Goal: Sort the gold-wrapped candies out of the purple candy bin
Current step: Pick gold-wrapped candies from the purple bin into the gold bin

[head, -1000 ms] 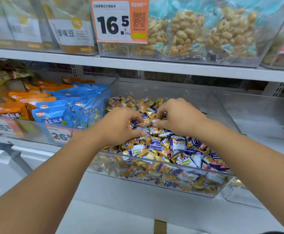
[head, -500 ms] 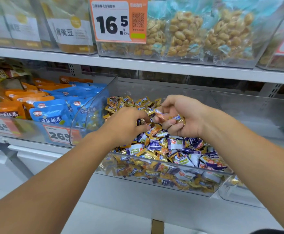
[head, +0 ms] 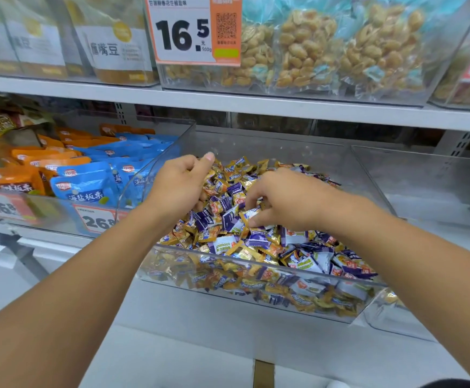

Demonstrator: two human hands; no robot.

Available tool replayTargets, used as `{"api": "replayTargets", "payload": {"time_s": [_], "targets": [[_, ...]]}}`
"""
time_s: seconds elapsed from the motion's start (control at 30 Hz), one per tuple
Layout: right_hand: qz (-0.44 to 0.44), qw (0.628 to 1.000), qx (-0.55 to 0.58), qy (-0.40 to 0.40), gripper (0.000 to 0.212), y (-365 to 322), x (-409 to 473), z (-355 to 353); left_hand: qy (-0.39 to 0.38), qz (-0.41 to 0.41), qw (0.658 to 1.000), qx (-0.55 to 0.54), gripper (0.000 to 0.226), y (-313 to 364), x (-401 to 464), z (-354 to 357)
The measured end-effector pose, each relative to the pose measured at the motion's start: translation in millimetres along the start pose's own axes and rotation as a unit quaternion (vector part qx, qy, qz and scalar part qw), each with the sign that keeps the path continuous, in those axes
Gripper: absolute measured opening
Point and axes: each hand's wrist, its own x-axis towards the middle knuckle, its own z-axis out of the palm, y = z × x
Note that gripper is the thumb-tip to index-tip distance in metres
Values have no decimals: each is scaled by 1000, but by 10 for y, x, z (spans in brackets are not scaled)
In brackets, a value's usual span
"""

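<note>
Nearest me, the clear front wall of the candy bin shows gold and purple wrappers pressed against it, packed loosely. I judge these pieces light, small and slick: crinkled foil-like wrap over a hard centre, nothing fragile, but apt to slide off one another when the heap is stirred. The best hold looks like a fingertip pinch across the body of one piece, or on a twisted wrapper end where it sticks up.

Just beyond the wall, my right hand hovers palm-down over the middle of the heap, wrist coming in from 4 o'clock. Its fingers curl downward, tips touching purple candies; whether they pinch one I cannot tell, since the knuckles hide the pads.

Farther in, toward 10 o'clock of the heap, my left hand sits near the bin's left wall, forearm reaching in from 7 o'clock. Its fingers are bunched inward with the thumb up; it may hold something, but the grip is hidden.

The gold-wrapped candies lie mixed through the pile, thickest toward 12 o'clock behind both hands.
</note>
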Motion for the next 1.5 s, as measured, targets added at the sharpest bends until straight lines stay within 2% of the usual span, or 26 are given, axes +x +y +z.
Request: {"api": "replayTargets", "payload": {"time_s": [0.07, 0.13, 0.17, 0.2, 0.3, 0.37, 0.4, 0.43, 0.47, 0.5, 0.53, 0.57, 0.63, 0.67, 0.73, 0.9, 0.97, 1.03, 1.07, 1.1, 1.2, 1.27, 1.3, 1.33, 1.4, 1.5], "targets": [[6, 998, 45, 34, 26, 5, 25, 9, -10, -28, 998, -56, 30, -34, 6, 21], [76, 963, 254, 44, 31, 47, 54, -21, -12, -31, 996, -80, 21, -38, 35, 49], [122, 910, 396, 30, 29, 69, 75, -48, -9, -20, 998, -61, 17, -48, 68, 56], [158, 831, 533, 2, 25, 92, 107, -66, 0, 5, 1000, -8, 12, -62, 116, 59], [198, 566, 797, -67, 20, 112, 161, -87, 31, 111, 968, 225, 7, -123, 290, 53], [203, 457, 864, -66, 22, 115, 179, -72, -2, 135, 938, 319, 17, -163, 361, 82], [207, 429, 878, -54, 23, 109, 188, -65, -31, 139, 928, 344, 21, -183, 382, 101], [212, 423, 880, -39, 25, 95, 201, -70, -54, 143, 922, 356, 24, -195, 393, 115], [219, 440, 871, -17, 28, 75, 231, -79, -71, 146, 920, 356, 26, -201, 400, 114], [232, 486, 842, 15, 32, 57, 259, -97, -79, 153, 920, 351, 27, -203, 404, 103], [244, 567, 784, 58, 33, 45, 288, -106, -78, 159, 922, 345, 24, -207, 408, 86], [254, 674, 686, 106, 30, 40, 308, -112, -69, 166, 921, 345, 20, -204, 403, 72], [236, 866, 410, 162, 24, 67, 352, -113, -51, 178, 914, 361, 4, -204, 405, 60], [200, 925, 285, 153, 26, 88, 376, -105, -44, 180, 913, 365, 6, -212, 408, 62], [157, 971, 142, 109, 34, 106, 442, -45, -34, 163, 921, 353, 14, -238, 417, 60], [172, 979, 55, 97, 35, 74, 607, 41, 39, 93, 974, 204, 15, -204, 397, 12], [166, 978, 105, 68, 34, 95, 608, -36, 59, 31, 993, 101, 17, -222, 397, -12], [183, 947, 254, 69, 28, 99, 596, -122, 61, -37, 997, -9, 16, -237, 404, -19], [200, 901, 378, 70, 22, 100, 588, -152, 61, -67, 995, -47, 15, -235, 409, -10], [213, 828, 515, 65, 19, 114, 594, -171, 64, -93, 991, -76, 13, -224, 407, 4], [235, 571, 786, 30, 15, 114, 597, -194, 72, -130, 982, -116, 20, -187, 402, 40], [238, 465, 852, 17, 13, 71, 604, -153, 71, -109, 988, -81, 28, -174, 392, 55], [241, 435, 867, 18, 17, 57, 620, -113, 73, -82, 994, -32, 30, -178, 386, 62], [247, 424, 871, 24, 22, 44, 638, -79, 77, -45, 996, 26, 33, -189, 384, 73], [261, 458, 849, 43, 23, 38, 673, -44, 84, 18, 990, 116, 43, -206, 387, 85], [277, 597, 749, 78, 10, 24, 729, -76, 59, 55, 972, 219, 35, -233, 422, 89]]}}
